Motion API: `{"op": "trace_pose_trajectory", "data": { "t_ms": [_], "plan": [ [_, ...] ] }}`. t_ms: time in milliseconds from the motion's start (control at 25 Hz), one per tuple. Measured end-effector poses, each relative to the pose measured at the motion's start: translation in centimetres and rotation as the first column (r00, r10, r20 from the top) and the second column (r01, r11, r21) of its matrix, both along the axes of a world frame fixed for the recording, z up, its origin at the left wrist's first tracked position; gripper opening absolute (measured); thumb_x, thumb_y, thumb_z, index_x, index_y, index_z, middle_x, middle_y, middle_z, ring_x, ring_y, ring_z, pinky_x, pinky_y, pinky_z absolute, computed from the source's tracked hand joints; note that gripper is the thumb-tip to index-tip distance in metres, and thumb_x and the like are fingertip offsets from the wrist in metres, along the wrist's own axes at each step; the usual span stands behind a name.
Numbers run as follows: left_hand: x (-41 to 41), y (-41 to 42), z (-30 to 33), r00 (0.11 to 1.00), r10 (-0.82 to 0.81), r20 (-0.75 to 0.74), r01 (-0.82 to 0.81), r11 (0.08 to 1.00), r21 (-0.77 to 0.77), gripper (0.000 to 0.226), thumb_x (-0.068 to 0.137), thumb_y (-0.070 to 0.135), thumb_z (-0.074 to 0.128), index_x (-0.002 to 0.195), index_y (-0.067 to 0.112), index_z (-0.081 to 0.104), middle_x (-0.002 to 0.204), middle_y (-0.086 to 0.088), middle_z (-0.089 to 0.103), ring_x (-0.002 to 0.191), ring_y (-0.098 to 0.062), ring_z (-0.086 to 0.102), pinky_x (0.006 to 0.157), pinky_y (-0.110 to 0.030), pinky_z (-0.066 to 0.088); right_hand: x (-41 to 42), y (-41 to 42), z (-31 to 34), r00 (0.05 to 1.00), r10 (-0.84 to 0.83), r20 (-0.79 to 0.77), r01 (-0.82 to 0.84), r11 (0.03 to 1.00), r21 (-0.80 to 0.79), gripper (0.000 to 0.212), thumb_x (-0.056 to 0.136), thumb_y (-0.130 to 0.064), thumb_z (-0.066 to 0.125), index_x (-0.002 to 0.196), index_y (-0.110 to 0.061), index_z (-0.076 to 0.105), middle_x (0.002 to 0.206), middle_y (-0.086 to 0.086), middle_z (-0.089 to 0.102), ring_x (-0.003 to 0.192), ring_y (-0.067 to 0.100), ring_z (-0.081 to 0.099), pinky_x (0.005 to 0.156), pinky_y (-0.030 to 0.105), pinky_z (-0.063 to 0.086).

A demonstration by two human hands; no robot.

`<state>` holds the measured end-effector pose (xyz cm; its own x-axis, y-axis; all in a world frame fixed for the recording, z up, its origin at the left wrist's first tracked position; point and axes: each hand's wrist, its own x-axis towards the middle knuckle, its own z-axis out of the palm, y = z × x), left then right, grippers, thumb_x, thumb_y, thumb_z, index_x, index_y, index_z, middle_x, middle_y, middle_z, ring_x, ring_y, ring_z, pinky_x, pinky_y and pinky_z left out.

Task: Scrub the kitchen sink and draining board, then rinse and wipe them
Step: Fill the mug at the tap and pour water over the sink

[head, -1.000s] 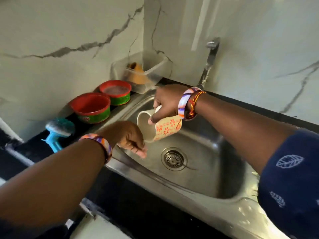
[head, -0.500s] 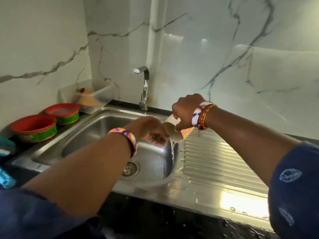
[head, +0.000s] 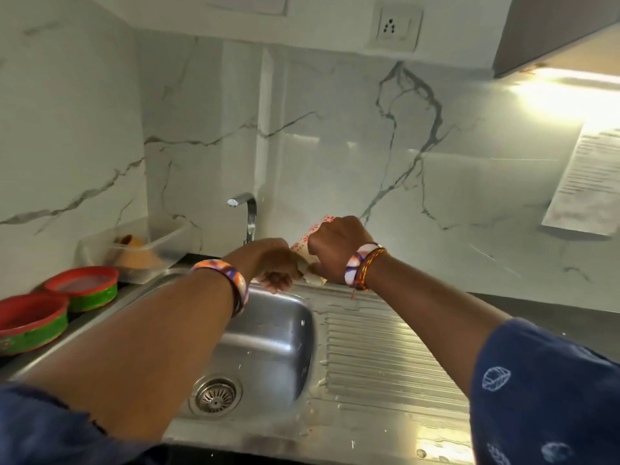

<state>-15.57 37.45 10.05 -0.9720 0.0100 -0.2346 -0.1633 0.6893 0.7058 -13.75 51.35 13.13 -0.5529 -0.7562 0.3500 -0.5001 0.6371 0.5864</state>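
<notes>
Most of the mug [head: 310, 237] is hidden behind the right hand [head: 335, 251]; only a strip of its pale side with orange flowers shows above the knuckles, and a pale edge shows below them. Whether it stands on the steel or hangs just above it cannot be told. The fingers of the left hand [head: 276, 263] are turned away from the camera, so its grip cannot be made out: the fingers look loosely curled downward beside the mug, and whether they touch it or pinch anything is unclear. The base of the tap [head: 246, 213] is covered by the left hand. The nearer red and green bowl [head: 32, 325] is cut off by the left edge, and the clear tub [head: 141, 250] at the far left shows something orange inside that is too blurred to name.

The right hand is closed in a fist around the mug, wrist bent, at the far edge where the sink [head: 268, 344] meets the draining board [head: 385, 360]. Both forearms reach forward and come together there, the left one crossing over the sink bowl. Each wrist carries a beaded bracelet. The drain [head: 215, 395] lies near, in the sink floor. The draining board lies to the right of the bowl, with pale smears on its ridges. A second bowl [head: 84, 288] sits farther back on the left tabletop.
</notes>
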Motion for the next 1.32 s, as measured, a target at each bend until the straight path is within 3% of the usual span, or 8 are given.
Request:
{"op": "trace_pose_trajectory", "data": {
  "t_ms": [200,320,520,720,880,1000,1120,1320],
  "plan": [
    [1.3,-0.9,-0.1,0.999,-0.024,0.036,0.028,0.991,-0.13,0.008,0.092,0.011,0.057,0.091,0.003,0.059,0.074,-0.007,0.059,0.061,-0.014,0.056,0.053,-0.022,0.051,0.7,-0.5,-0.1,1.0,0.007,0.02,-0.008,0.996,0.085,0.032,0.085,-0.042,0.055,0.102,-0.017,0.066,0.106,0.007,0.067,0.1,0.03,0.062,0.077,0.03,0.043],
    [2.1,-2.2,1.1,0.998,-0.017,-0.068,0.014,0.999,-0.038,0.015,0.092,0.008,0.055,0.105,0.001,0.06,0.078,-0.007,0.059,0.064,-0.014,0.054,0.061,-0.024,0.05,1.2,-0.8,1.3,0.998,0.031,-0.047,-0.029,0.999,0.029,0.033,0.087,-0.043,0.053,0.107,-0.019,0.066,0.108,0.007,0.067,0.103,0.03,0.06,0.078,0.031,0.043],
    [3.2,-3.8,-0.6,0.998,-0.066,0.008,0.066,0.99,-0.127,0.03,0.091,0.009,0.058,0.118,-0.004,0.058,0.085,-0.007,0.062,0.069,-0.013,0.058,0.066,-0.028,0.052,1.5,-2.3,-1.6,0.999,0.001,0.038,-0.005,0.993,0.114,0.039,0.087,-0.05,0.051,0.108,-0.02,0.066,0.107,0.005,0.068,0.099,0.027,0.062,0.077,0.029,0.043],
    [3.1,-6.7,-1.8,0.999,-0.05,-0.005,0.049,0.993,-0.109,0.024,0.091,0.011,0.058,0.115,0.005,0.06,0.09,-0.008,0.063,0.077,-0.015,0.06,0.068,-0.027,0.052,0.4,-3.9,-2.1,0.997,-0.012,0.078,0.013,1.0,-0.006,0.042,0.086,-0.052,0.054,0.111,-0.022,0.066,0.109,0.005,0.067,0.102,0.027,0.061,0.077,0.03,0.042],
    [3.2,-10.5,-4.2,0.991,-0.078,0.108,0.095,0.982,-0.163,0.033,0.089,0.017,0.062,0.121,0.009,0.058,0.094,-0.007,0.065,0.084,-0.016,0.062,0.072,-0.028,0.053,-0.9,-6.1,-4.5,0.918,-0.071,0.391,0.192,0.941,-0.279,0.037,0.08,-0.053,0.059,0.097,-0.022,0.071,0.091,0.004,0.068,0.089,0.025,0.064,0.071,0.027,0.042],
    [3.1,-15.0,-5.0,0.991,-0.021,0.135,0.044,0.985,-0.169,0.039,0.087,0.019,0.065,0.124,0.012,0.055,0.105,-0.009,0.065,0.091,-0.017,0.062,0.078,-0.03,0.053,-4.3,-9.6,-7.6,0.692,0.058,0.719,0.52,0.65,-0.553,0.034,0.079,-0.046,0.061,0.071,-0.014,0.069,0.065,0.0,0.062,0.065,0.019,0.059,0.056,0.022,0.04],
    [2.4,-20.2,-4.7,0.991,0.058,0.119,-0.038,0.986,-0.164,0.035,0.088,0.018,0.063,0.121,0.008,0.058,0.114,-0.012,0.065,0.101,-0.021,0.063,0.083,-0.033,0.053,-7.6,-15.9,-11.0,0.452,0.451,0.769,0.807,0.159,-0.568,0.027,0.077,-0.034,0.067,0.064,-0.01,0.063,0.072,0.004,0.065,0.078,0.025,0.062,0.075,0.037,0.051],
    [-1.1,-26.7,-3.3,0.921,0.246,-0.303,-0.32,0.921,-0.224,0.041,0.088,0.014,0.063,0.127,0.005,0.055,0.124,-0.011,0.059,0.113,-0.025,0.056,0.092,-0.029,0.044,-11.7,-25.7,-10.3,0.467,0.652,0.597,0.857,-0.166,-0.488,0.022,0.087,-0.031,0.06,0.073,-0.016,0.053,0.086,0.004,0.058,0.083,0.024,0.054,0.08,0.032,0.045]
  ]
}}
